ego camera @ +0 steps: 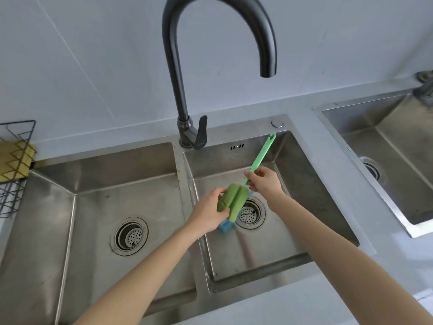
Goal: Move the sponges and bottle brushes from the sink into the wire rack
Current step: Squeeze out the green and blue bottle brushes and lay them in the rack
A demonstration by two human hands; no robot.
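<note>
A green bottle brush (236,198) with a foam head and a long thin handle is held over the right basin of the double sink (304,174). My left hand (210,213) grips the foam head from the left. My right hand (263,181) pinches the handle just above the head. Under the brush head a blue sponge (225,225) pokes out, mostly hidden, lying on the basin floor beside the drain. The black wire rack (14,160) stands at the far left edge and holds a yellow sponge (14,160).
A tall dark faucet (185,95) arches over the divider between the basins. The left basin (93,207) holds only its drain strainer. A second steel sink (386,156) lies at the right. Grey counter runs along the front.
</note>
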